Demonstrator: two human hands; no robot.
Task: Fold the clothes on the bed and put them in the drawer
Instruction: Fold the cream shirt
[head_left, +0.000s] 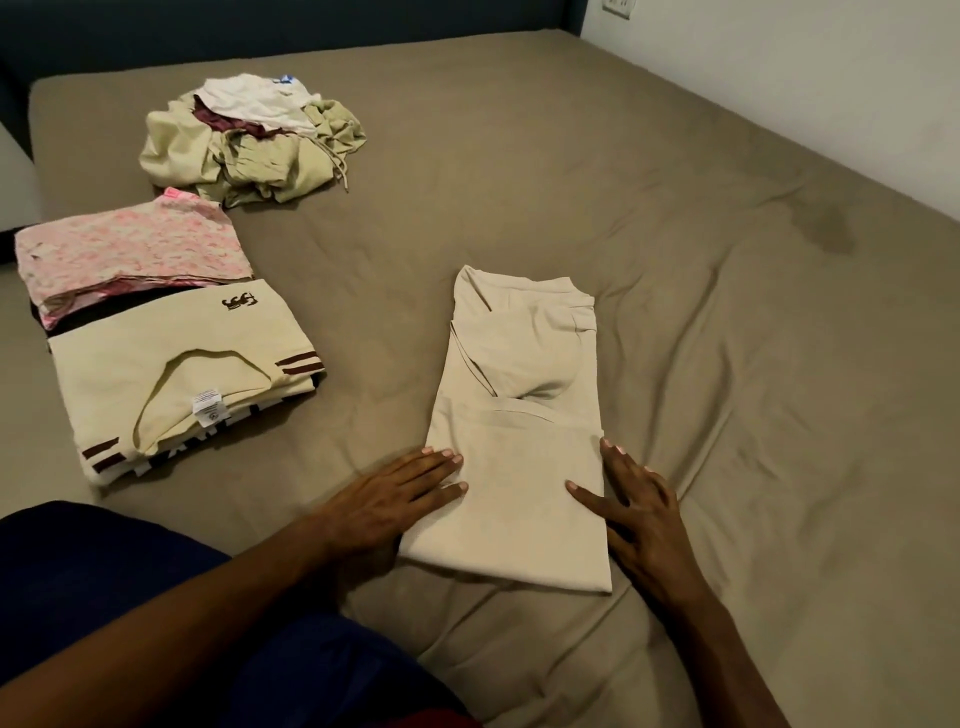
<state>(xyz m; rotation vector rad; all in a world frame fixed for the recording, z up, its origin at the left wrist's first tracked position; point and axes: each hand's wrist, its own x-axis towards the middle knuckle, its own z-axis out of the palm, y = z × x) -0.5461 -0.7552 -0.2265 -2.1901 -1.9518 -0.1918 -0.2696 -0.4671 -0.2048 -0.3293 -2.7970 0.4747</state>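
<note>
A beige garment (519, 415) lies folded into a long narrow strip in the middle of the bed (727, 364). My left hand (384, 504) rests flat at its near left edge, fingers spread, fingertips on the cloth. At the near right edge my right hand (639, 514) lies flat with the thumb on the cloth. Neither hand grips anything. To the left sits a folded cream shirt with brown stripes (171, 379) on a dark folded item, and behind it a folded pink patterned piece (130, 254). An unfolded heap of pale green, white and maroon clothes (249, 145) lies further back.
The bed has a taupe sheet, wrinkled near me, with a darker stain (826, 228) toward the right. A dark headboard (260, 31) runs along the far side and a white wall (831, 104) along the right. My blue-clad knee (104, 571) is at the bottom left. No drawer is in view.
</note>
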